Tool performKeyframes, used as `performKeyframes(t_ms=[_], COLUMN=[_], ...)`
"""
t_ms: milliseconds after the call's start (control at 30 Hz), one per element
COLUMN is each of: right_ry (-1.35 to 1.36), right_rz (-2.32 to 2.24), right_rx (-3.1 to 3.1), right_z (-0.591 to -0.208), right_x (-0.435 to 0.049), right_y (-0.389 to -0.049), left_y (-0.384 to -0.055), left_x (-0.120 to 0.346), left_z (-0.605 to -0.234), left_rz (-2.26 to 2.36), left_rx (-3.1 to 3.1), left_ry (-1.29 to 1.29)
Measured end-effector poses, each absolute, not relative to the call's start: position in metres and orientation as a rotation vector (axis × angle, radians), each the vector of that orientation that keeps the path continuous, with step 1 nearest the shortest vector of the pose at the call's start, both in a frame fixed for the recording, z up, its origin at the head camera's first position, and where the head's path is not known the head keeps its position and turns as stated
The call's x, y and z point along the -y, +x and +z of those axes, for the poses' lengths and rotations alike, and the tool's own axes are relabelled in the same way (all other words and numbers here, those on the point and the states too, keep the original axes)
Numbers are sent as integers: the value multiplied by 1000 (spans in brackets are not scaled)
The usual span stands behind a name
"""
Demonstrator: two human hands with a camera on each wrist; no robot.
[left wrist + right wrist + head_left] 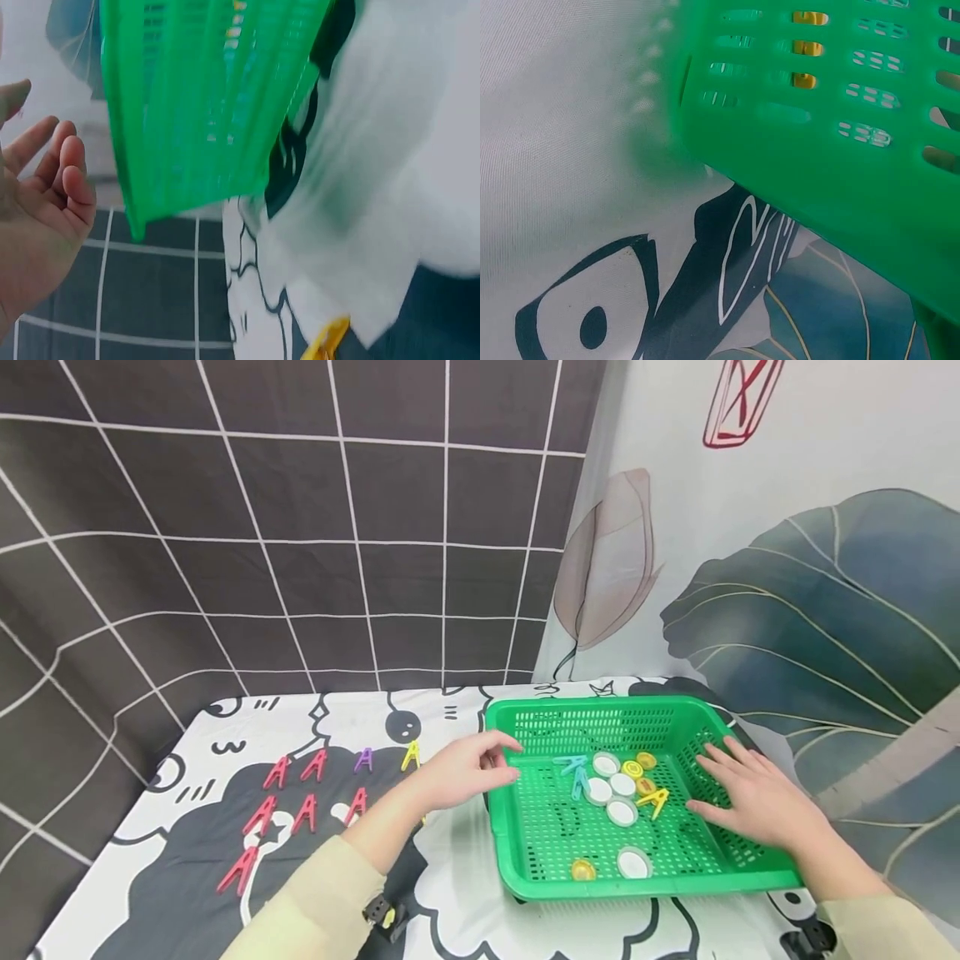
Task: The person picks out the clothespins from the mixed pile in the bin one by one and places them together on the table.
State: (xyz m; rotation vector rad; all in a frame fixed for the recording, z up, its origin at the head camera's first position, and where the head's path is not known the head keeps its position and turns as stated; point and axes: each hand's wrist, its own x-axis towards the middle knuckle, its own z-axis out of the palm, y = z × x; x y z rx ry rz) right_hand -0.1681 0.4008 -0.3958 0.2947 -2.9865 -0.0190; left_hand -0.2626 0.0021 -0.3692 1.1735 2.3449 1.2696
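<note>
A green plastic basket (645, 887) with slotted sides stands on the cloth. Inside it are several white round pieces (622, 812), yellow round pieces (583, 869), blue A-shaped pieces (580, 782) and a yellow A-shaped piece (656, 802). Just over the basket's left rim is my left hand (467, 770), fingers loosely bent and nothing in them; the left wrist view shows its palm beside the basket's outer wall (195, 127). My right hand (757, 793) spreads its fingers over the basket's right side, holding nothing. In the right wrist view, the basket's wall (780, 157) fills much of the picture and that hand is out of sight.
Left of the basket, several red A-shaped pieces (304, 814) lie in rough rows, with a purple one (363, 760) and a yellow one (410, 755) nearby. The patterned cloth (465, 860) covers the table. Behind it hang a dark grid curtain (397, 577) and a leaf-print curtain (810, 602).
</note>
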Motion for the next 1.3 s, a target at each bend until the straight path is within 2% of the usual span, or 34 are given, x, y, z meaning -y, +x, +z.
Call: performKeyframes(t_ms=[300, 600, 800, 1067, 1300], right_ry=[274, 290, 284, 284, 266], right_rz=[-19, -5, -7, -17, -15], right_rx=[2997, 2981, 2974, 2980, 2983], right_z=[-398, -397, -396, -395, -395], right_x=[-403, -404, -402, -399, -400], right_y=[-168, -167, -168, -168, -167], left_y=[-248, -248, -251, -260, -266], left_x=[-35, -62, -73, -75, -82], left_z=[-372, -363, -352, -330, -319], left_rz=[1158, 1084, 1151, 1457, 1524], left_rx=[-2318, -2284, -2250, -2044, -2016], left_ry=[1252, 1328, 1273, 1089, 1054])
